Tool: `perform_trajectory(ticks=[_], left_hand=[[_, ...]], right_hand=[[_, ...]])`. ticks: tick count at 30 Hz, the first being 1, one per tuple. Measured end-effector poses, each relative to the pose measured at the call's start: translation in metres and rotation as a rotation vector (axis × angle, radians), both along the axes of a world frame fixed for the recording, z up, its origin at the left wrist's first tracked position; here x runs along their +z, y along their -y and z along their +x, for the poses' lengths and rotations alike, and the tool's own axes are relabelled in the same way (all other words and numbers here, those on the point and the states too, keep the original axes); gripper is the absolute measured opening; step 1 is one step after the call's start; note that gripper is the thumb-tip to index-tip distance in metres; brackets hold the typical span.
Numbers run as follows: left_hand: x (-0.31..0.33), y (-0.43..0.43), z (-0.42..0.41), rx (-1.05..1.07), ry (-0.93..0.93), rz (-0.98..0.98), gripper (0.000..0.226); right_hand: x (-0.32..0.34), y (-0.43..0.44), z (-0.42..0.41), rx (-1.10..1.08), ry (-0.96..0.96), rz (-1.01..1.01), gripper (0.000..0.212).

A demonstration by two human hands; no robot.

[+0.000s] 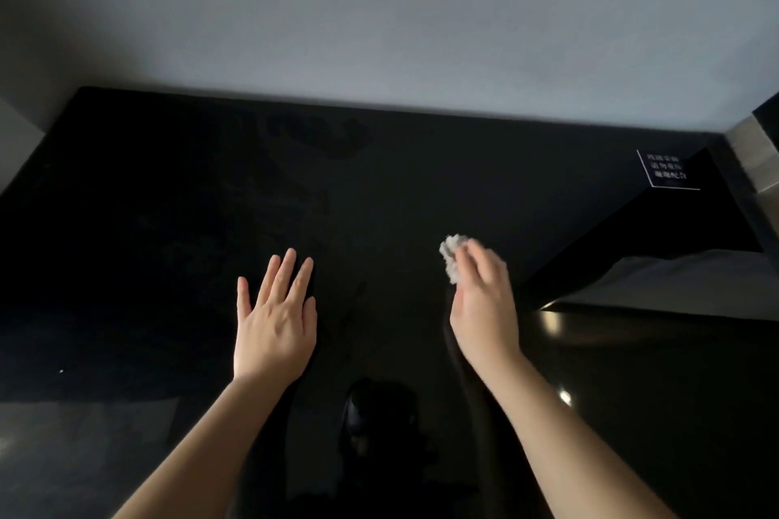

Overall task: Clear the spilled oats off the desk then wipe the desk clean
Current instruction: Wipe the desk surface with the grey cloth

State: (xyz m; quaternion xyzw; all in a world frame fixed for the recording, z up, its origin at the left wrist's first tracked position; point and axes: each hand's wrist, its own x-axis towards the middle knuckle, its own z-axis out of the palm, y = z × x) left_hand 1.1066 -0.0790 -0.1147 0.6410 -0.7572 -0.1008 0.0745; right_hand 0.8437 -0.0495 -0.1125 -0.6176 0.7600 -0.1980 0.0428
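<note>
a glossy black desk is seen from above, set against a pale grey wall. the left hand is laid flat, palm down, on the desk surface just left of centre, with its fingers spread and nothing held in it. the right hand is placed to the right of centre, tilted on its edge, and its fingers are curled over a crumpled white tissue. the tissue is pressed between the fingertips and the desk, and its wad is seen sticking out at the far left side of the hand. whether the tissue is gripped from beneath cannot be told, since the palm side is hidden.

both bare forearms are stretched in from the lower edge of the view, and their dim reflections are shown in the polished top. faint dull smears are seen on the desk beyond the hands, towards the back edge. one tiny pale speck is seen on the desk far to the left of the left hand; whether it is an oat cannot be told. no clear heap of oats is made out in the dark surface.

at the far right a small dark sign with white lettering is seen on a dark raised panel; the lettering is too small to be read.
</note>
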Motion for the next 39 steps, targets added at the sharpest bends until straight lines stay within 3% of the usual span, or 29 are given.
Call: perform_trajectory(ticks=[3, 8, 11, 13, 16, 19, 23, 26, 31, 33, 36, 39], left_hand=[[0.001, 0.000, -0.002, -0.002, 0.007, -0.004, 0.057], [0.003, 0.000, -0.003, 0.012, 0.003, -0.006, 0.057], [0.008, 0.007, -0.003, 0.029, 0.018, -0.011, 0.049], [0.015, 0.020, -0.006, 0.045, 0.037, -0.057, 0.040], [0.023, 0.044, -0.009, 0.088, 0.014, -0.094, 0.034], [0.019, 0.067, -0.010, 0.086, -0.027, -0.102, 0.036], [0.011, 0.088, -0.016, 0.004, -0.069, -0.095, 0.039], [0.010, 0.105, -0.020, -0.050, -0.088, -0.077, 0.042], [0.011, 0.154, -0.015, -0.088, -0.030, -0.030, 0.050], [0.005, 0.163, -0.014, -0.091, -0.029, -0.029, 0.051], [-0.002, 0.163, -0.013, -0.089, -0.057, -0.060, 0.048], [-0.004, 0.163, -0.013, -0.090, -0.062, -0.073, 0.048]], right_hand=[[0.011, 0.045, 0.017, -0.047, -0.002, 0.053, 0.061], [0.015, 0.040, 0.092, 0.379, 0.058, 0.047, 0.061], [0.011, 0.008, 0.071, 0.572, 0.089, 0.054, 0.053], [0.007, 0.003, 0.031, 0.493, 0.053, 0.019, 0.052], [0.002, 0.032, -0.017, 0.175, 0.015, 0.021, 0.052], [0.010, 0.078, 0.000, -0.036, 0.024, 0.063, 0.056], [0.015, 0.071, 0.051, 0.216, 0.042, 0.068, 0.055], [0.016, 0.040, 0.042, 0.393, 0.065, 0.076, 0.051], [0.004, 0.085, -0.004, -0.100, 0.060, -0.006, 0.052], [0.004, 0.125, 0.001, -0.184, 0.056, -0.002, 0.051], [0.005, 0.173, 0.032, -0.098, 0.049, -0.019, 0.051], [0.009, 0.174, 0.076, 0.158, 0.081, -0.005, 0.052]])
